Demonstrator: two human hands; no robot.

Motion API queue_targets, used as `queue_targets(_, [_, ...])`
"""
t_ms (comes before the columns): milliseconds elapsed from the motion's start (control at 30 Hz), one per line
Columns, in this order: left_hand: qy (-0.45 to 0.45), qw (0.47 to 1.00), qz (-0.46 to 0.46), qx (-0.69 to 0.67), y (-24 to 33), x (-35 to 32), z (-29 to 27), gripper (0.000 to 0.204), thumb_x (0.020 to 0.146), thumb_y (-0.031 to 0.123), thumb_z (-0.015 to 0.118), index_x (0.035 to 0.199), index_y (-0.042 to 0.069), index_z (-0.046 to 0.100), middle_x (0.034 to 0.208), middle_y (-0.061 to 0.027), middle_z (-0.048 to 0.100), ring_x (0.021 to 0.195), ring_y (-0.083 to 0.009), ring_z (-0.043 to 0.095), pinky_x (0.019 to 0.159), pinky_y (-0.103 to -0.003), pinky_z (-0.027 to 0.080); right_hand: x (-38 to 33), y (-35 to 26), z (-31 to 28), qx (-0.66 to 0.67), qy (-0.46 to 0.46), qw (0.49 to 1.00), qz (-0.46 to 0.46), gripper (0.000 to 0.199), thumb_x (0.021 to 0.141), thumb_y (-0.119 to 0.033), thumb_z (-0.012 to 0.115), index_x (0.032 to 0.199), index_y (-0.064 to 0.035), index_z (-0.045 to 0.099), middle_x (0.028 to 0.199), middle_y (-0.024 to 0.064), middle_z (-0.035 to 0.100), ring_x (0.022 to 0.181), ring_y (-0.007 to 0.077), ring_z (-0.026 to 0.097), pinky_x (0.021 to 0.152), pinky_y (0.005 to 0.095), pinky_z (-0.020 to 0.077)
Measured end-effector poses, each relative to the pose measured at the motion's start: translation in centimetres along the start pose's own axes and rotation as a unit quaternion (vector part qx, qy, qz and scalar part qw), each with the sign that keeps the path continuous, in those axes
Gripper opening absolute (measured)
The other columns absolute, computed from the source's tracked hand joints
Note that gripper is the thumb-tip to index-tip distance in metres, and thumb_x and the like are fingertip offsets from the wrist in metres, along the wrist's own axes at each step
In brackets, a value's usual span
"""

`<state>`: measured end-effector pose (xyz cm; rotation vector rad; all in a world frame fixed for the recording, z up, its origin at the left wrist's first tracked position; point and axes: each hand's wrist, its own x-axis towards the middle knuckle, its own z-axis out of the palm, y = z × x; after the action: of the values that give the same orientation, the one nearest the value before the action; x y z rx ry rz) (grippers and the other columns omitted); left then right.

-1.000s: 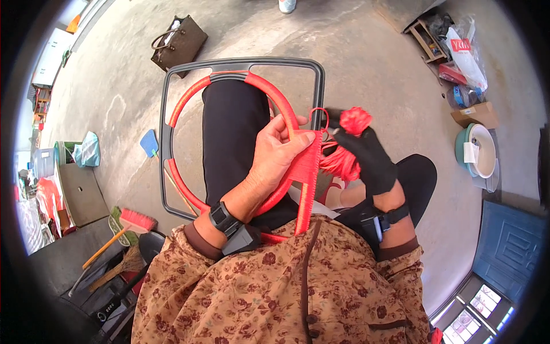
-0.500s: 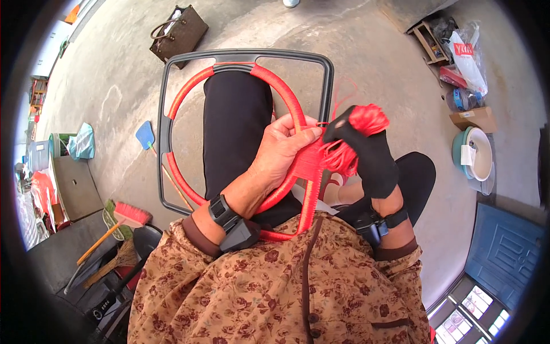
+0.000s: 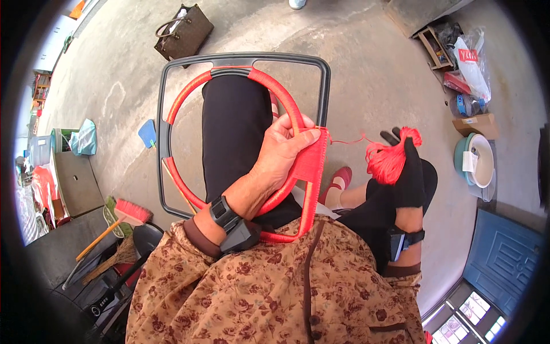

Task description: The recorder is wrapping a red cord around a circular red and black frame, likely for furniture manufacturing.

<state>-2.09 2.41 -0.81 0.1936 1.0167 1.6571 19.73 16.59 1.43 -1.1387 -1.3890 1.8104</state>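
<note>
A black rectangular frame (image 3: 195, 59) with a round ring (image 3: 279, 88) inside it rests against my black-trousered leg. Red cord is wound round most of the ring and along the near right part of the frame. My bare left hand (image 3: 276, 152) pinches the ring's right side, beside a tightly wrapped red panel (image 3: 309, 163). My right hand (image 3: 409, 180), in a black glove with its fingertips partly out of sight, is closed round a loose bundle of red cord (image 3: 387, 160). One thin strand runs from the bundle to the frame's right side.
A brown handbag (image 3: 186, 35) stands on the concrete floor beyond the frame. To the left are a blue fly swatter (image 3: 146, 133), a broom (image 3: 132, 212) and boxes. On the right lie basins (image 3: 480, 160), a cardboard box (image 3: 475, 126) and plastic bags.
My right hand has pulled away to the right and slightly down with the cord bundle, drawing the strand out from the frame. My left hand keeps its hold in nearly the same place.
</note>
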Motion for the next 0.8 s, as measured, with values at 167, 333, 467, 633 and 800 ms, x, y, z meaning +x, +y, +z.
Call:
queue_targets(167, [-0.003,0.999,0.002,-0.039,0.3,0.2,0.6,0.014,0.083,0.007,0.066,0.091,0.009,0.054,0.083,-0.0023,0.062,0.072,-0.0123,0.062,0.065,-0.026,0.052,-5.5,3.3,-5.7,-0.494,-0.18,0.847,-0.074,0.04,0.091,-0.02,0.057,0.128,-0.0067,0.052,0.112,0.0151,0.063,0.097,0.0249,0.062,0.085,0.0344,0.0483])
queue_targets(333, [-0.009,0.998,-0.006,-0.062,0.6,0.0,1.1,0.013,0.084,0.008,0.065,0.091,0.009,0.054,0.082,-0.0017,0.06,0.073,-0.0122,0.062,0.065,-0.025,0.051,-3.7,2.1,4.6,-0.347,-0.466,0.807,0.101,0.039,0.09,-0.032,0.06,0.119,-0.0054,0.059,0.097,0.0165,0.066,0.091,0.0247,0.064,0.077,0.0325,0.0489])
queue_targets(467, [-0.001,0.999,-0.032,-0.026,0.9,0.3,0.8,0.016,0.084,0.009,0.067,0.093,0.007,0.054,0.082,-0.001,0.059,0.071,-0.0101,0.059,0.065,-0.024,0.05,-0.9,7.5,7.3,-0.34,-0.47,0.814,0.017,0.038,0.093,-0.038,0.054,0.112,-0.0053,0.06,0.091,0.015,0.065,0.082,0.0223,0.064,0.074,0.032,0.0492])
queue_targets(633, [0.119,0.963,0.147,0.195,-0.2,1.1,0.8,0.02,0.08,0.01,0.069,0.087,0.001,0.053,0.075,-0.004,0.06,0.069,-0.01,0.06,0.062,-0.025,0.052,4.2,6.9,11.0,-0.043,-0.199,0.956,0.211,0.038,0.095,-0.039,0.049,0.109,-0.0052,0.061,0.086,0.0056,0.064,0.077,0.0146,0.06,0.073,0.0295,0.0484])
queue_targets(800, [0.145,0.964,0.063,0.213,-0.1,0.9,0.1,0.038,0.079,0.011,0.071,0.108,0.002,0.048,0.089,-0.004,0.058,0.08,-0.0113,0.06,0.072,-0.027,0.051,5.1,0.8,13.0,0.16,-0.205,0.958,0.123,0.037,0.094,-0.04,0.051,0.107,-0.0069,0.06,0.091,-0.0006,0.061,0.082,0.0081,0.055,0.072,0.0241,0.0457])
